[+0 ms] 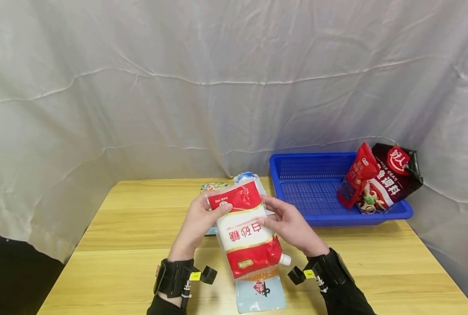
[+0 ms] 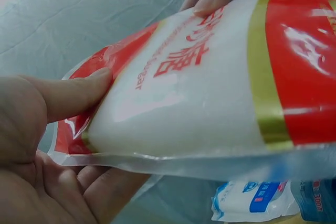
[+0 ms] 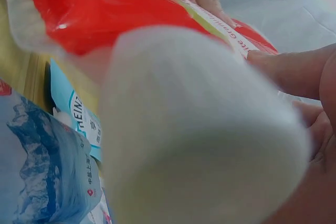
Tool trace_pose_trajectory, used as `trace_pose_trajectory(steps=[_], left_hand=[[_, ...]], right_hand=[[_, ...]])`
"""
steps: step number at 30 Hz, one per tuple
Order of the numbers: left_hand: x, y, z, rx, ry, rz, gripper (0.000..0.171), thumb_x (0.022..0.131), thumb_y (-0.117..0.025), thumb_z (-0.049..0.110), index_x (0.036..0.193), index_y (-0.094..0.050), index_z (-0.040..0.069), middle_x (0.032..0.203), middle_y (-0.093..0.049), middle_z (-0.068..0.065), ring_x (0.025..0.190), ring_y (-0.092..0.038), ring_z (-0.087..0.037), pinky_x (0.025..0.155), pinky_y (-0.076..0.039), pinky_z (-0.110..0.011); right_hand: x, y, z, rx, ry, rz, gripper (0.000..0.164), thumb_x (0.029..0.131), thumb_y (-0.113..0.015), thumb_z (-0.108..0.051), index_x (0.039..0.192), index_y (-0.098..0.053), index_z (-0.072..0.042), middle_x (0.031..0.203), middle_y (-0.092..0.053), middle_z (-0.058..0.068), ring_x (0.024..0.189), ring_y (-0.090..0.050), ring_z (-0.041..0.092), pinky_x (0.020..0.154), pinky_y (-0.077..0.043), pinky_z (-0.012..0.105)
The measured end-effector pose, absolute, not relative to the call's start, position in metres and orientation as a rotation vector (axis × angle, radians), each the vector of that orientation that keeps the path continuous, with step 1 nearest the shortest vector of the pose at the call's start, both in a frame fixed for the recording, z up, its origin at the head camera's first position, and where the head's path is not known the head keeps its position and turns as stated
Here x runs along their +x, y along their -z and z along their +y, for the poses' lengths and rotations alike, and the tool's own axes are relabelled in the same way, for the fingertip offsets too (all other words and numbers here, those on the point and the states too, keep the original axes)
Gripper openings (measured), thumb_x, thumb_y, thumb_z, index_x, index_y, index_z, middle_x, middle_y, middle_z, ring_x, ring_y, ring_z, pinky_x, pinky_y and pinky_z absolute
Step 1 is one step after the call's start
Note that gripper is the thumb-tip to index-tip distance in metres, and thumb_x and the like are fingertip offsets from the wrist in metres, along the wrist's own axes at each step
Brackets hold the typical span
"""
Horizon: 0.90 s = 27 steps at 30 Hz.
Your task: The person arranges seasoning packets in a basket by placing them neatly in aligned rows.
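Observation:
A red and white bag of white sugar (image 1: 243, 245) hangs tilted above the table between both hands. My left hand (image 1: 192, 225) grips its upper left edge, thumb on the front and fingers behind, as the left wrist view shows. From the right side my right hand (image 1: 291, 225) holds the bag, its thumb pressing the printed front. A white screw cap (image 3: 205, 124) sticks out of the bag's lower right corner and fills much of the right wrist view. Under the bag lies a light blue packet (image 1: 259, 295), partly covered.
Behind the bag lie a white and blue pouch (image 1: 245, 176) and a colourful packet (image 1: 214, 186). A light blue Heinz packet (image 3: 79, 114) shows in the right wrist view. At right, a blue basket (image 1: 297, 157) contains a red pouch (image 1: 357, 175) and a black seasoning bag (image 1: 395, 175).

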State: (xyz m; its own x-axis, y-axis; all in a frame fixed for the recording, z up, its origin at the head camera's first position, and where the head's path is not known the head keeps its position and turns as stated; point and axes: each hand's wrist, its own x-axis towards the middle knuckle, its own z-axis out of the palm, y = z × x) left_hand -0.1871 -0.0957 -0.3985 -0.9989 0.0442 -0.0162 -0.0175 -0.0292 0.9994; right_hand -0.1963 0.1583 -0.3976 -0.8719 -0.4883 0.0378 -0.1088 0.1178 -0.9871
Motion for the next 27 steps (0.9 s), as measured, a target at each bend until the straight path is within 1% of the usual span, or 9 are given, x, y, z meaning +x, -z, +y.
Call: trace_pose_trajectory(steps=[5, 9, 13, 17, 20, 23, 27], left_hand=[[-0.187, 0.398, -0.095, 0.020, -2.265, 2.156, 0.048, 0.093, -0.079, 0.016, 0.135, -0.057, 0.004, 0.114, -0.074, -0.016, 0.092, -0.075, -0.026, 0.079, -0.063, -0.036], [-0.186, 0.396, -0.096, 0.010, -2.325, 2.158, 0.046, 0.095, -0.077, 0.012, 0.135, -0.057, 0.001, 0.113, -0.073, -0.018, 0.089, -0.075, -0.025, 0.077, -0.063, -0.035], [-0.185, 0.392, -0.098, -0.012, -2.399, 2.159, 0.044, 0.096, -0.075, 0.011, 0.135, -0.056, -0.001, 0.113, -0.073, -0.019, 0.087, -0.075, -0.021, 0.075, -0.063, -0.032], [-0.185, 0.389, -0.100, -0.060, -2.470, 2.155, 0.044, 0.097, -0.074, 0.012, 0.136, -0.056, 0.001, 0.115, -0.073, -0.019, 0.087, -0.075, -0.020, 0.075, -0.063, -0.032], [-0.184, 0.387, -0.102, -0.079, -2.530, 2.141, 0.043, 0.098, -0.073, 0.011, 0.136, -0.055, 0.002, 0.120, -0.072, -0.019, 0.090, -0.075, -0.020, 0.076, -0.064, -0.034], [-0.183, 0.386, -0.102, -0.076, -2.587, 2.133, 0.043, 0.099, -0.072, 0.011, 0.137, -0.054, 0.002, 0.123, -0.070, -0.019, 0.092, -0.074, -0.020, 0.077, -0.064, -0.034], [-0.183, 0.386, -0.103, -0.067, -2.676, 2.096, 0.045, 0.099, -0.072, 0.013, 0.138, -0.052, 0.002, 0.126, -0.068, -0.016, 0.097, -0.074, -0.019, 0.082, -0.063, -0.033]], right_hand=[[-0.197, 0.399, 0.157, -0.555, 1.837, 2.089, 0.068, 0.100, -0.068, -0.006, 0.159, -0.036, 0.000, 0.149, -0.051, 0.028, 0.113, -0.071, 0.037, 0.081, -0.064, 0.046], [-0.199, 0.402, 0.157, -0.530, 1.886, 2.080, 0.066, 0.101, -0.067, -0.012, 0.159, -0.036, -0.002, 0.151, -0.050, 0.027, 0.108, -0.072, 0.031, 0.081, -0.064, 0.044], [-0.199, 0.403, 0.157, -0.505, 1.947, 2.069, 0.062, 0.102, -0.066, -0.015, 0.158, -0.041, -0.005, 0.150, -0.051, 0.024, 0.106, -0.070, 0.027, 0.083, -0.063, 0.041], [-0.199, 0.403, 0.158, -0.495, 1.979, 2.057, 0.057, 0.103, -0.065, -0.017, 0.156, -0.045, -0.009, 0.148, -0.054, 0.022, 0.108, -0.069, 0.026, 0.084, -0.063, 0.041], [-0.200, 0.404, 0.157, -0.493, 1.998, 2.081, 0.055, 0.103, -0.064, -0.017, 0.155, -0.047, -0.008, 0.146, -0.056, 0.022, 0.110, -0.068, 0.024, 0.085, -0.063, 0.038], [-0.200, 0.406, 0.156, -0.468, 2.048, 2.084, 0.054, 0.104, -0.063, -0.017, 0.153, -0.047, -0.003, 0.146, -0.056, 0.024, 0.112, -0.068, 0.020, 0.086, -0.062, 0.034], [-0.199, 0.409, 0.154, -0.436, 2.142, 2.022, 0.053, 0.104, -0.062, -0.015, 0.151, -0.046, 0.003, 0.143, -0.058, 0.024, 0.108, -0.068, 0.018, 0.085, -0.061, 0.030]])
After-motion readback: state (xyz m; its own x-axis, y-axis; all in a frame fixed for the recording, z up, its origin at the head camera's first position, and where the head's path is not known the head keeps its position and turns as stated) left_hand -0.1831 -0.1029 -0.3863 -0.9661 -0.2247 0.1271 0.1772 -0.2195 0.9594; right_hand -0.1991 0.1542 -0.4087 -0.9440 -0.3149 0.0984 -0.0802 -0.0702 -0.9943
